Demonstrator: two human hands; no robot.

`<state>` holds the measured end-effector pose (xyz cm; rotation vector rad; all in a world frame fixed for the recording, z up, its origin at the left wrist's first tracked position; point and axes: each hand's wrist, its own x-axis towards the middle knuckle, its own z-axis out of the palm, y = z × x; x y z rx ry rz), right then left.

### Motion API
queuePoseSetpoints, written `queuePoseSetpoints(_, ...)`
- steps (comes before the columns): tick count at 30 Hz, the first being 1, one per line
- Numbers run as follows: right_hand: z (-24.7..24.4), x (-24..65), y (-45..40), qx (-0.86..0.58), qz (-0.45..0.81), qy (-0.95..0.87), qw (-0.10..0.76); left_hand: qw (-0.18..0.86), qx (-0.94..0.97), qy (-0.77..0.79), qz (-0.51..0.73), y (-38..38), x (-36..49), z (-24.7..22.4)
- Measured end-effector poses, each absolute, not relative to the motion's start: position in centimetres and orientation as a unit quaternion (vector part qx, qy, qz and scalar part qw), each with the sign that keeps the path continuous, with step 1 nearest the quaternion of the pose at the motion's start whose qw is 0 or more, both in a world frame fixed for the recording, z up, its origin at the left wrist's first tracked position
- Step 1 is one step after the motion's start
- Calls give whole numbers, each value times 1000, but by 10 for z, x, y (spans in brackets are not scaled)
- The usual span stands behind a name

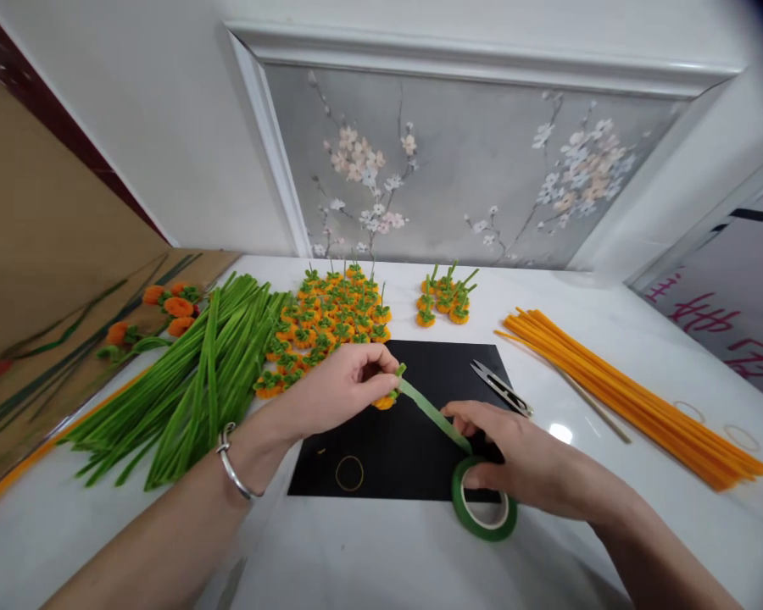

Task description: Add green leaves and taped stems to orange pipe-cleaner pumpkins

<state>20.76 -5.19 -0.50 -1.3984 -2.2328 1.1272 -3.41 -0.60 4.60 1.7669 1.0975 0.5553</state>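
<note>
My left hand (pixel 347 385) pinches the green stem of a small orange pipe-cleaner pumpkin (pixel 385 402), held above the black mat (pixel 381 457). A strip of pale green floral tape (pixel 433 413) runs taut from that stem toward my right hand (pixel 521 453). The right fingers are closed on the roll of green tape (pixel 458 500), with the thumb inside its white core. Part of the pumpkin is hidden behind the left fingers. Thread snips (pixel 501 388) lie on the mat's right edge, and a thin rubber band (pixel 349 473) rests near its front.
Many finished-looking orange pumpkins (pixel 324 313) stand beyond the mat, with a smaller group (pixel 445 296) to their right. Green pipe cleaners (pixel 197 381) are heaped at left; orange pipe cleaners (pixel 629 398) lie at right. Orange flowers (pixel 179 307) sit on brown cardboard (pixel 57 212).
</note>
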Motion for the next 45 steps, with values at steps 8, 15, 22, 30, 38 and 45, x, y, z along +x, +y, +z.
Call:
queuePoseSetpoints(8,-8,223,-52,-502,227,-831,82,456,731,455,224,-4,-35,40)
queuePoseSetpoints(15,2,205,-51,-476,237,-803,269,355,783,447,246,-23,-10,36)
queuePoseSetpoints(22,-4,162,-56,-467,352,-728,359,382,787,418,244,-32,-5,40)
queuePoseSetpoints(30,1,169,-55,-431,409,-733,332,360,788,435,245,-29,-8,41)
queuePoseSetpoints(38,5,169,-56,-455,429,-712,320,332,795,441,250,-36,-3,38)
queuePoseSetpoints(45,1,166,-55,-478,325,-737,349,399,773,428,246,-35,-5,39)
